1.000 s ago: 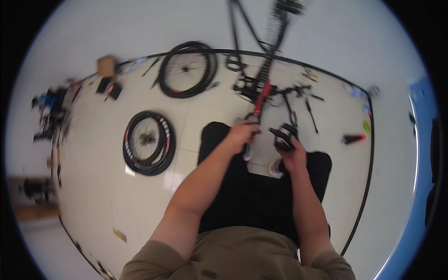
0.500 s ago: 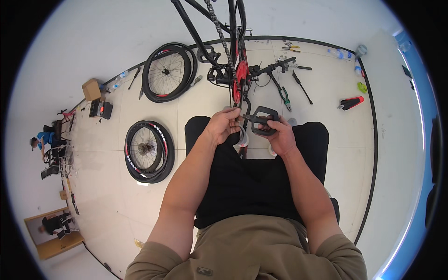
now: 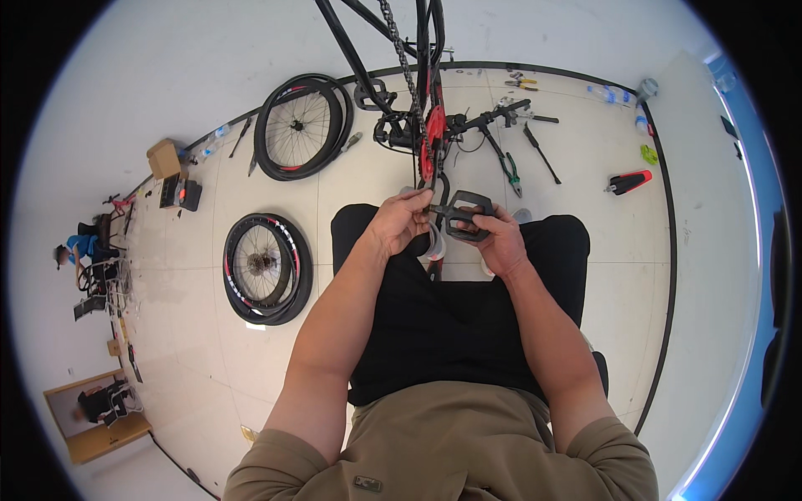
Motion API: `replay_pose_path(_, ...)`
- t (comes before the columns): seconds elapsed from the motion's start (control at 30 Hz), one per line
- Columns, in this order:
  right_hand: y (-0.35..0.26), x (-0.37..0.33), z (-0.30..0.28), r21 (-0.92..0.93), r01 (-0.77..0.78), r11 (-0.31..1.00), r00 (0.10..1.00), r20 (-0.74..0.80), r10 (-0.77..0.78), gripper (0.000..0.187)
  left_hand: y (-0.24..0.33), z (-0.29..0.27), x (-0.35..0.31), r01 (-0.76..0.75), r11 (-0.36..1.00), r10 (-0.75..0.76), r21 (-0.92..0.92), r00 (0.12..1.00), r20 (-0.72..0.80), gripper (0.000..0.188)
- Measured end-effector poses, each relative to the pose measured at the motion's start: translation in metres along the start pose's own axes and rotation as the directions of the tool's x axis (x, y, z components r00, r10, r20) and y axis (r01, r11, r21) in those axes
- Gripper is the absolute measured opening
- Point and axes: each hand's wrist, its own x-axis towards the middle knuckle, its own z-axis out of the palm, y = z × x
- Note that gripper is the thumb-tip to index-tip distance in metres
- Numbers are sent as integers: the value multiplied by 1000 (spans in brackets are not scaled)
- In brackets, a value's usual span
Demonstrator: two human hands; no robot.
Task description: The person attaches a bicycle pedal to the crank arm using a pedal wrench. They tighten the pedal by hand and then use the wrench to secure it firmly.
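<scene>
My right hand is closed on a black bicycle pedal, thumb across its cage. The pedal's axle end points left, at the crank arm end. There my left hand pinches with thumb and fingers around the end of the crank arm, which my fingers partly cover. Whether the axle sits in the crank's hole I cannot tell. Above my hands rise the red chainring and the hanging chain of a black bicycle frame. A second pedal is on the frame's far side.
Two wheel-and-tyre sets, a far wheel and a near wheel, lie on the floor at left. Right of the frame are handlebars, green-handled pliers and a red-black saddle. A toolbox stands far left; two people are beyond.
The pedal has shifted slightly left, its axle end nearer my left fingers. Both hands keep their grip, and the whole view has tilted a little.
</scene>
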Motion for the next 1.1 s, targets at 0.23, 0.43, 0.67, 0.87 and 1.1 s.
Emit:
replay_pose_path(0.23, 1, 1, 1, -6, 0, 1000, 1000, 3, 0, 18, 1, 4, -3, -9, 1000, 9, 2, 1000, -2, 14)
replay_pose_path(0.43, 3, 0, 3, 1, -3, 1000, 1000, 5, 3, 21, 0, -3, -1, -7, 1000, 7, 2, 1000, 7, 15)
replay_pose_path(0.67, 3, -2, 0, 6, 2, 1000, 1000, 7, -2, 20, -1, 2, -3, -12, 1000, 12, -9, 1000, -5, 31)
replay_pose_path(0.87, 0, 1, 0, -2, 15, 1000, 1000, 23, -15, 23, -1, 1, 2, -14, 1000, 14, 6, 1000, 15, 21)
replay_pose_path(1.1, 7, 8, -4, -134, 29, 991, 998, 62, -21, 45, -20, -20, 21, -115, 982, 117, 151, 993, -8, 19)
